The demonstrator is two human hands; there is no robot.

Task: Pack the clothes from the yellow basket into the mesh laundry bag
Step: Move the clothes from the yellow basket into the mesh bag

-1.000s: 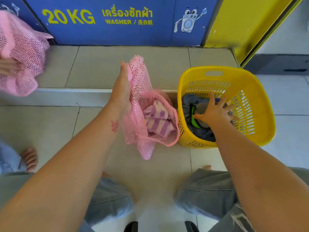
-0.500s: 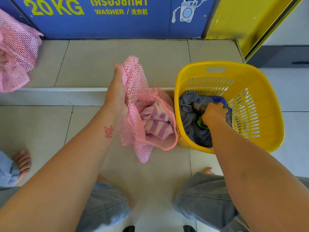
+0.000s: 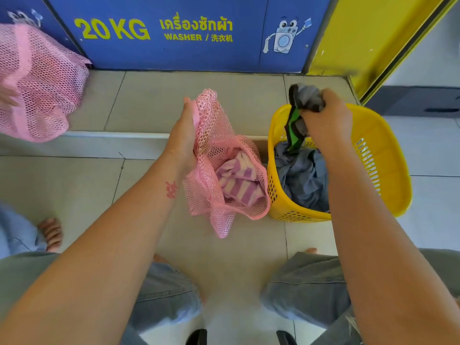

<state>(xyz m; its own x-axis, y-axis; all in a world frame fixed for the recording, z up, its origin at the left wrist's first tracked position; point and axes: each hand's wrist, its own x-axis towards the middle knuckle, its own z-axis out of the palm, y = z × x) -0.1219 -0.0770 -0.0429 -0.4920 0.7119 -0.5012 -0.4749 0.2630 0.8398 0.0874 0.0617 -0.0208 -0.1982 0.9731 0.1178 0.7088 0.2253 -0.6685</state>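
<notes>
My left hand [image 3: 183, 135] grips the rim of a pink mesh laundry bag [image 3: 219, 145] and holds its mouth apart; a purple and cream striped garment [image 3: 239, 181] lies inside. Right beside the bag stands the yellow basket [image 3: 383, 155] on the floor, with grey-blue clothes [image 3: 302, 178] in it. My right hand [image 3: 328, 123] is closed on a dark grey garment with a green stripe [image 3: 297, 113], lifted above the basket's rim, its end still hanging down into the basket.
A blue washer front [image 3: 174, 31] marked 20 KG rises behind a raised tiled step [image 3: 154, 100]. At far left another person's hand holds a second pink mesh bag [image 3: 37, 83], their bare foot [image 3: 51, 232] on the floor. A yellow panel [image 3: 368, 38] stands at right.
My right hand reached into the basket, closed on the grey and green garment and lifted it up out of the pile. My left hand kept holding the bag.
</notes>
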